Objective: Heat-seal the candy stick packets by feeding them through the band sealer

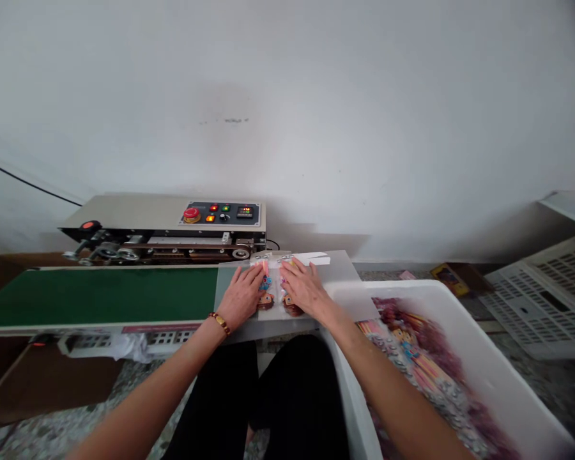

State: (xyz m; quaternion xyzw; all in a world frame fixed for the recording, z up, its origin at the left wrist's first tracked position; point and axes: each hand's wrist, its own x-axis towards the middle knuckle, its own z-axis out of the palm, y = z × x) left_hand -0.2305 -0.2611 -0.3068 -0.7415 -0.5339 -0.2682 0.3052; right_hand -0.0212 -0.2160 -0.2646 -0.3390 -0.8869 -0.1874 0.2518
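Two clear plastic packets with printed cartoon figures lie side by side on a pale board. My left hand [243, 292] rests on the left packet [266, 301], its fingers stretched forward over it. On the right packet [291, 306] lies my right hand [306, 286], fingers spread and pointing up and left. The hands partly hide both figures, and small silvery pieces show at the packets' far ends. Beneath them, the pale board [338, 281] adjoins a green conveyor belt [124, 295]. White paper strips [316, 257] lie just beyond my right hand.
Behind the belt stands a sealing machine [138, 214] with lit buttons and a red knob [191, 214]. A white tub [498, 358] at right holds many packets [421, 358]. White plastic crates [546, 300] stand farther right, near a yellow box [449, 280].
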